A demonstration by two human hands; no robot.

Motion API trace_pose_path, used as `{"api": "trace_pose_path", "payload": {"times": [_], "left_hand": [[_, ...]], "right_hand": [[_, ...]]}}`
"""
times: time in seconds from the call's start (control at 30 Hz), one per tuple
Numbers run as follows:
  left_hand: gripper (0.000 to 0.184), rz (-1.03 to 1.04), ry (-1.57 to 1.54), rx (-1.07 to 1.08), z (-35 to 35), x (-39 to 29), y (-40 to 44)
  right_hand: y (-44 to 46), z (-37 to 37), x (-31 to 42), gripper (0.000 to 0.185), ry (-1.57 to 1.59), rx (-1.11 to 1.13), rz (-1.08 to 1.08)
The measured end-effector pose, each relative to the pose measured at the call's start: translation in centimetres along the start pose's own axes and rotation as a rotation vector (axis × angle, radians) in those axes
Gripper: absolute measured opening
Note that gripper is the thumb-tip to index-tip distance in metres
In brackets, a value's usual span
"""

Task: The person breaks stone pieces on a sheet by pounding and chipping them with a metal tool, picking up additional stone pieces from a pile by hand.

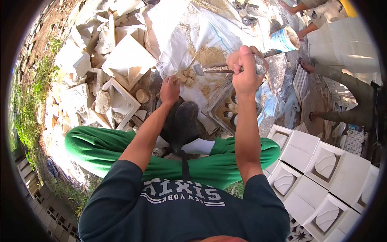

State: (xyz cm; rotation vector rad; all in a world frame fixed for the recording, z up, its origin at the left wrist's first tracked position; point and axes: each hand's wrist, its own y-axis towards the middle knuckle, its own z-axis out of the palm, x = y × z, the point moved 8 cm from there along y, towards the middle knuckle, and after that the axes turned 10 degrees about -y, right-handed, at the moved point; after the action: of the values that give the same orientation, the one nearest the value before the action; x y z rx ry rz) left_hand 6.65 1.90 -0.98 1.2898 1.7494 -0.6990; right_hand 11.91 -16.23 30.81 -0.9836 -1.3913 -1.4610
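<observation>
In my right hand (246,71) is a hammer (213,69), gripped by its crusted handle. Its metal head points left, above a pale sheet (201,90). My left hand (170,90) is low over that sheet with curled fingers. Whatever those fingers pinch, if anything, is too small to make out. Small pale lumps (188,77) lie just right of the left fingertips. Below my right hand, a square mould (214,105) with petal-shaped hollows rests on the ground, partly hidden by the forearm. A dark shoe (186,121) is between my bent legs.
Broken pale blocks (125,60) are heaped on the left. Sandy powder (209,55) covers part of the sheet. A white-and-blue bucket (284,39) lies tipped at upper right. Stacked blocks (306,161) fill the lower right. Another person's legs (342,84) are at the right.
</observation>
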Motion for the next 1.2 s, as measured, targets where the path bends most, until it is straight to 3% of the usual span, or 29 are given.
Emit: {"api": "trace_pose_path", "payload": {"times": [0.1, 0.2, 0.3, 0.4, 0.47, 0.53, 0.8, 0.9, 0.97, 1.07, 1.2], "left_hand": [[0.03, -0.006, -0.019, -0.02, -0.2, 0.1, 0.0], [0.031, -0.011, -0.024, -0.01, -0.2, 0.2, 0.1], [0.033, -0.013, -0.014, 0.001, -0.2, 0.3, -0.1], [0.034, -0.016, -0.012, 0.011, -0.3, 0.2, -0.1], [0.035, -0.007, -0.011, 0.005, -0.4, -0.2, 0.9], [0.036, -0.003, 0.0, 0.011, -0.5, -0.4, -0.2], [0.04, -0.018, 0.025, 0.035, 0.1, 0.3, 0.0], [0.04, -0.018, 0.039, 0.039, 0.2, 0.2, 0.2], [0.04, -0.012, 0.05, 0.036, 0.1, 0.1, -0.2], [0.041, -0.058, 0.066, 0.073, 0.1, 0.2, -0.4], [0.041, -0.027, 0.057, 0.037, 0.1, 0.1, 0.3]], "right_hand": [[0.2, 0.9, 7.0, 0.025, 0.086, -0.014, -0.098], [-0.1, 1.2, 9.5, 0.03, 0.085, -0.036, -0.105], [0.4, -0.4, 2.9, 0.03, 0.093, -0.027, -0.05], [-1.4, -1.2, -8.9, 0.029, -0.043, -0.112, 0.068], [-1.0, -1.0, -9.9, 0.029, -0.011, -0.115, 0.046], [-1.3, -0.5, -9.2, 0.031, -0.002, -0.084, 0.118], [0.2, -0.5, 3.7, 0.032, 0.227, 0.022, -0.01], [-0.7, -0.8, -1.0, 0.031, 0.047, 0.003, 0.017], [-2.2, -1.6, -9.0, 0.029, -0.247, -0.022, -0.04], [-1.6, -1.1, -8.5, 0.028, -0.11, 0.012, 0.052], [-0.7, -0.3, -2.1, 0.027, -0.007, 0.035, 0.03]]}}
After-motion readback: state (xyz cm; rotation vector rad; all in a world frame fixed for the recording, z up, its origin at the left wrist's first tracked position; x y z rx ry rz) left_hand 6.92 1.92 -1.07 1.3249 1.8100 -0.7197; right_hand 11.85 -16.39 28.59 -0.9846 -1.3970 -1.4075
